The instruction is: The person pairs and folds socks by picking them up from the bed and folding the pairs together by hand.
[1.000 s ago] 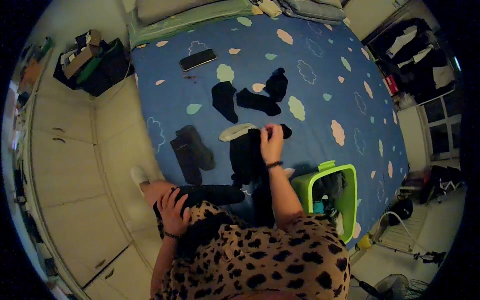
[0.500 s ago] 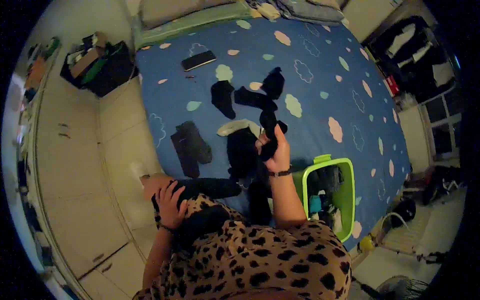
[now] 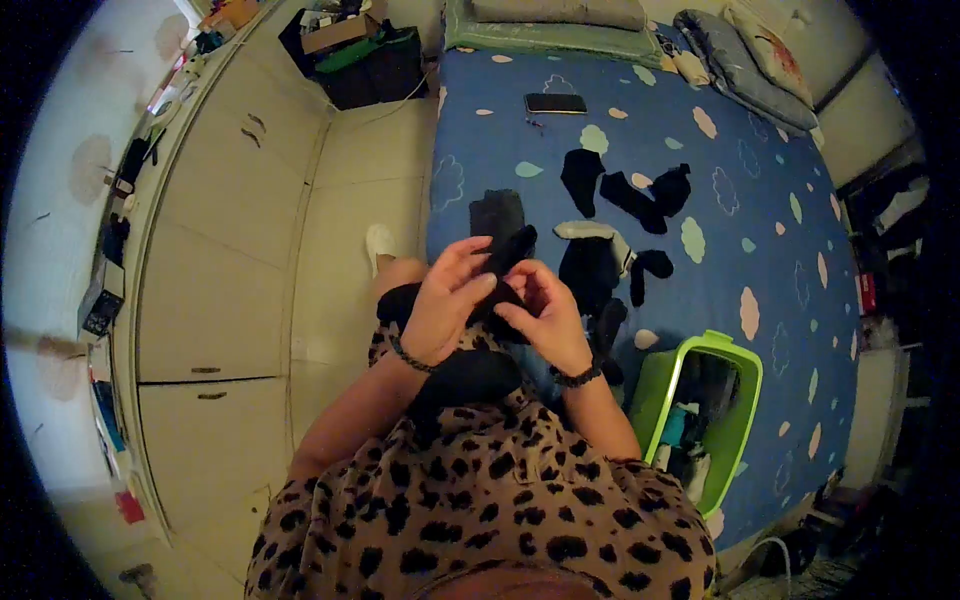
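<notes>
1. Clock directions are taken from the hands, with 12 o'clock towards the head of the bed.
2. The left hand [image 3: 447, 305] grasps a black sock [image 3: 517, 246] between thumb and fingers, from the 9 o'clock side.
3. The right hand [image 3: 548, 312] grips the same sock from the 3 o'clock side, thumb and forefinger pinching the fabric.
4. This sock is above the person's lap, its visible end pointing towards 1 o'clock; the lower part is largely hidden by the fingers.
5. Just beyond, at 12 o'clock, dark grey socks [image 3: 497, 210] lie on the blue cloud-print bedsheet [image 3: 480, 140].
6. Near 3 o'clock is a bunched black garment [image 3: 588, 272], with a pale grey sock [image 3: 588, 231] along its far edge; a short black ankle sock [image 3: 653, 266] lies just past it.
7. Between 1 and 2 o'clock, three more black socks [image 3: 583, 181] lie near one another.
8. A smartphone [image 3: 556, 104] lies farther off, just past 12 o'clock.
9. At 4 o'clock stands a lime-green plastic basket [image 3: 754, 375], holding dark cloth and a teal item [image 3: 679, 424] too indistinct to identify.
10. Towards 10 o'clock, a white shoe [image 3: 380, 243] shows on the tiled floor [image 3: 355, 175], with pale cabinets [image 3: 225, 210] beyond.
</notes>
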### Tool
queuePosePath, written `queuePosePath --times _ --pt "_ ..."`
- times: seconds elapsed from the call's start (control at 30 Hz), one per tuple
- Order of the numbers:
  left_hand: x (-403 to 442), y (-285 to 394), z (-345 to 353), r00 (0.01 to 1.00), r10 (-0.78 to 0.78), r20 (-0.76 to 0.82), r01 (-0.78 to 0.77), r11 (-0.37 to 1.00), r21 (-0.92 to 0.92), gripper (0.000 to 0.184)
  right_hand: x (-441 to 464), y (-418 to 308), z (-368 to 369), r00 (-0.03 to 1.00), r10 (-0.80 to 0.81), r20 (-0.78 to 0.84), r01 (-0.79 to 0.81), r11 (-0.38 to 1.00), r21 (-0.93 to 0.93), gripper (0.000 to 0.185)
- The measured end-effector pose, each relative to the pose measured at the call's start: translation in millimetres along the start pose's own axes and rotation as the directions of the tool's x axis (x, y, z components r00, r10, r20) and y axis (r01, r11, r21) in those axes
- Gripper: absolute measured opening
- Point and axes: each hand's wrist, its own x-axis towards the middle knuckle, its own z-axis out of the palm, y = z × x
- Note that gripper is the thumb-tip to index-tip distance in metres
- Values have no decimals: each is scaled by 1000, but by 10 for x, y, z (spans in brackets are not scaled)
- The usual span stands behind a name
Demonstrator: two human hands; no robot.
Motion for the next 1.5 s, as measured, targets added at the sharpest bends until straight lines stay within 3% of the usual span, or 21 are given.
queuePosePath --times 0.17,0.23,0.3,0.4,0.47,0.57,0.63,0.67,0.7,0.77,0.83,0.87,0.9,0.93,1.0,1.07,1.2,1.27,1.33,1.4,1.5 --pt "-136 4 6 970 -101 -222 45 970 -241 31 -147 -69 149 980 23 -197 -6 996 84 36" --pt "-177 -72 148 972 -130 -196 74 960 -270 32 -204 7 181 962 -191 -193 73 867 -493 33" --pt "-281 -338 76 992 -9 -129 28 989 144 34 -223 150 249 937 -338 -92 234 800 -553 31" --pt "-228 -569 -218 977 -121 -173 119 993 -24 29 -179 108 280 929 -347 -126 248 839 -484 21" --pt "-196 -695 -425 971 -183 -152 163 977 -138 27 -173 54 170 984 -31 -176 -51 894 -445 19" --pt "-10 -749 -567 921 -351 -170 298 914 -274 23 -68 453 -27 956 -152 -253 47 924 -378 19" --pt "221 -609 -434 870 -456 -187 393 871 -295 23 23 505 -376 903 -15 -429 -140 934 -328 21" --pt "392 -422 -310 824 -459 -332 396 886 -243 24 102 680 -618 809 -123 -574 -91 940 -329 21" --pt "590 -303 -206 762 -444 -471 405 895 -187 25 169 948 -971 679 -362 -638 -88 824 -560 22" --pt "1220 -587 -794 926 -344 -156 286 908 -305 31 126 957 -1459 549 -460 -698 -423 567 -707 30" --pt "1792 -463 -896 947 -310 -87 266 904 -336 33 65 1288 -1825 417 -584 -697 -672 317 -669 22" --pt "1975 -441 -919 964 -264 -29 236 901 -363 36 18 1502 -1996 416 -586 -696 -679 309 -666 22" --pt "2071 -472 -957 962 -271 -24 243 897 -369 36 -38 1707 -2146 404 -385 -830 -629 542 -557 18" --pt "2176 -533 -995 934 -298 -197 222 916 -333 37 -19 1672 -2170 409 -154 -899 -565 730 -383 14" --pt "2280 -789 -1102 873 -311 -374 202 931 -304 38 66 1586 -2092 385 -283 -879 -426 790 -441 12" --pt "2079 -1128 -1264 932 -346 -104 324 928 -184 44 282 1423 -1864 436 -255 -863 -94 941 -325 13" --pt "1726 -825 -387 652 -755 69 739 613 -280 38 589 663 -918 844 -176 -507 -132 847 -515 13" --pt "1581 -983 -447 776 -562 285 628 732 -265 36 636 595 -634 965 -259 -35 145 643 -752 11" --pt "1476 -846 -381 817 -532 223 572 794 -204 37 649 528 -517 936 -349 57 267 591 -761 10" --pt "1392 -820 -375 890 -392 232 446 851 -277 36 568 502 -573 861 -290 -419 37 855 -517 8" --pt "1237 -625 -251 857 -410 312 501 803 -322 35 614 503 -677 753 -52 -656 -68 985 -156 5"
